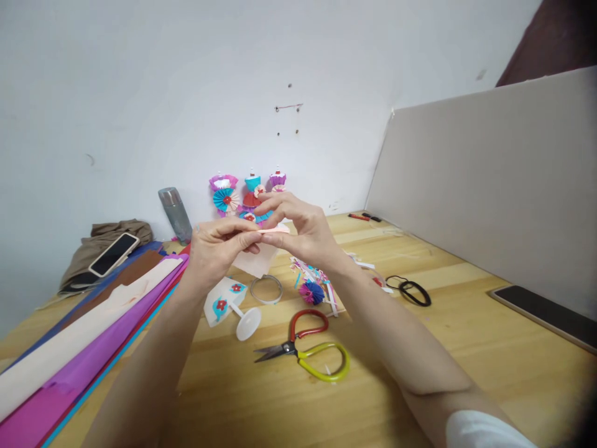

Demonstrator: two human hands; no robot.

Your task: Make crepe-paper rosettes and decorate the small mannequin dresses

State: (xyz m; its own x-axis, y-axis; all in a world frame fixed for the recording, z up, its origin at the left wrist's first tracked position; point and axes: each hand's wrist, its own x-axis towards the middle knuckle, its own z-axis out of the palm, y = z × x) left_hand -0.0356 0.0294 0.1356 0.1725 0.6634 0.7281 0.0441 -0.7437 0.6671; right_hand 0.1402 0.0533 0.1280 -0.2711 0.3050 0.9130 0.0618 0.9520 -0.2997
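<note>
A pale pink sheet of crepe paper point(255, 260) hangs between my hands, its upper edge gathered into a narrow fold. My left hand point(222, 244) is closed, pinching one end of that fold between thumb and fingers. The other end sits between the thumb and index finger of my right hand point(298, 227), whose other fingers are raised. Below them on the table lie a white plastic cup on a stem point(224, 302) with blue and red flower decorations, tipped on its side, and a roll of tape point(266, 289). Scissors with red and yellow handles point(298, 348) rest nearer me, blades apart.
Colored paper sheets point(93, 323) are stacked at left, beside a phone point(114, 254) on brown cloth. A bottle point(175, 214) and paper-decorated figures point(226, 200) stand by the wall. Paper scraps point(321, 274), a black hair tie point(415, 294) and another phone point(545, 314) lie right.
</note>
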